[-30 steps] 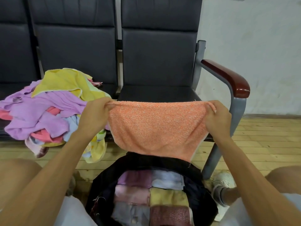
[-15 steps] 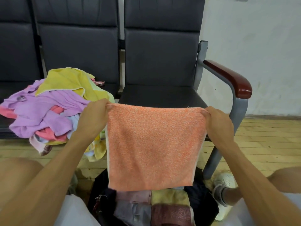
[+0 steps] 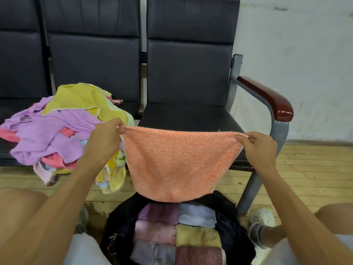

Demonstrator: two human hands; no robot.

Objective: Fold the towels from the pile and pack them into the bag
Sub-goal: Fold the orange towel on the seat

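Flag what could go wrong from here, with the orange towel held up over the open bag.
1. The left hand and right hand each pinch only a top corner of the orange terry towel, which sags between them; a slip could drop it unfolded onto the open black fabric bag.
2. The loose pile of coloured towels overhangs the black padded seat beside the left forearm; a brush might drag some onto the wooden floor.
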